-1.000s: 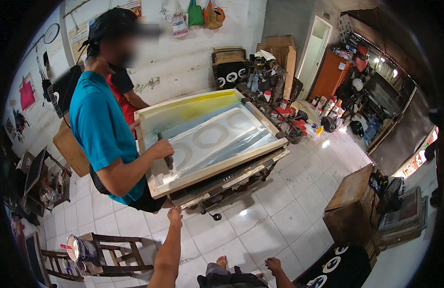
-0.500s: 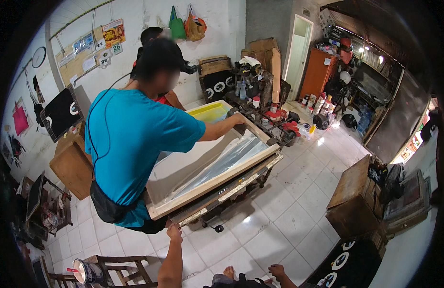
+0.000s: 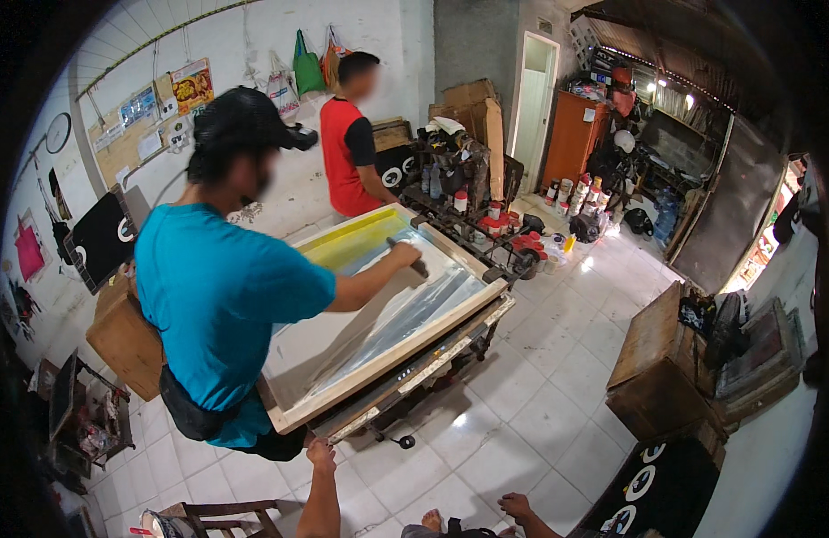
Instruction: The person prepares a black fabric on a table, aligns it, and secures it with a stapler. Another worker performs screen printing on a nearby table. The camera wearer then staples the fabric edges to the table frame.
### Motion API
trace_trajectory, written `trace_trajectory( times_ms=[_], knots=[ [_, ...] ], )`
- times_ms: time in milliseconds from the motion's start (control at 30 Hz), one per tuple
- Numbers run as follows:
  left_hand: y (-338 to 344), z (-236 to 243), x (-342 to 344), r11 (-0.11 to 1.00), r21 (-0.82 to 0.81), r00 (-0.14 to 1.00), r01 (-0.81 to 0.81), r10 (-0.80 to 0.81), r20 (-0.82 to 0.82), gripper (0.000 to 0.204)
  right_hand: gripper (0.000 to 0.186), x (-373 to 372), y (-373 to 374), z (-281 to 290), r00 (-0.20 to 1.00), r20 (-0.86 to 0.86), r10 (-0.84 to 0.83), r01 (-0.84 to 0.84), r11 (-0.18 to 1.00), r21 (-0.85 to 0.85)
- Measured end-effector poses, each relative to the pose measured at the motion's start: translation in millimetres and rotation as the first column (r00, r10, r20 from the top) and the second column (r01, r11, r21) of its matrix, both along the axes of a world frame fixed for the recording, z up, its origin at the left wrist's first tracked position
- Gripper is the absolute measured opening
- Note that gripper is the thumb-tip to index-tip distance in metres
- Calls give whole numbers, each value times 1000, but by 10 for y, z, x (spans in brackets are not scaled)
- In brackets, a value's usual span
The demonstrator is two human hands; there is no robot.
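My left hand [image 3: 321, 451] grips the near corner of the worn table edge [image 3: 419, 366], beneath a large wooden screen frame [image 3: 365, 401] with a pale sheet inside and yellow at its far end. My right hand [image 3: 515, 504] hangs low at the bottom, fingers loosely bent and apart, holding nothing. A person in a blue shirt [image 3: 213, 314] leans over the frame, a hand on a dark squeegee [image 3: 416, 267] near its far right part. Another person in a red vest [image 3: 343, 157] stands beyond the frame.
At the back are a rack [image 3: 450, 161], paint containers [image 3: 576, 197] and an orange cabinet [image 3: 571, 139]. A wooden box [image 3: 643, 350] and dark printed panel [image 3: 656, 484] stand right. A stool with a bucket [image 3: 199, 520] is lower left, a cardboard box [image 3: 119, 332] left.
The blue-shirted person's squeegee moved from the frame's near left to its far right, then slightly back. The red-vested person has come into fuller view. My left hand stays at the table corner.
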State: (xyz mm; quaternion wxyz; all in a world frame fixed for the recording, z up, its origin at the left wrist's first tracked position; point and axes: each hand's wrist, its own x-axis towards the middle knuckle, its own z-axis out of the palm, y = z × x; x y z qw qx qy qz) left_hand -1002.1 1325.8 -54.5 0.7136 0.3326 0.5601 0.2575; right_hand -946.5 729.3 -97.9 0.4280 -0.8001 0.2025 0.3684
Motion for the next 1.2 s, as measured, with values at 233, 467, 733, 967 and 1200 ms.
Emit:
trace_trajectory(
  times_ms=[233, 467, 733, 967, 1200],
  knots=[
    [-15, 54, 84, 994, 65, 994, -91, 95, -49, 7, 42, 451, 758, 355, 804, 368, 467, -476, 877, -71],
    [-126, 804, 109, 991, 111, 997, -72, 74, -14, 10, 52, 1000, 2434, 686, 814, 368, 449, -531, 833, 156],
    [-343, 1193, -117, 988, 123, 992, 97, -106, 69, 22, 31, 2066, 4166, 1016, 849, -503, -160, 511, 4, 860],
    [-674, 1512, -296, 952, 106, 946, 287, -264, -189, 19, 21, 2187, 3902, 945, 874, -452, -176, 456, -24, 890],
    [-484, 2267, -569, 707, 681, 965, 192, -10, -262, 24, 29, 1194, 2397, 1286, 840, -433, -328, 479, 74, 874]
  ],
)
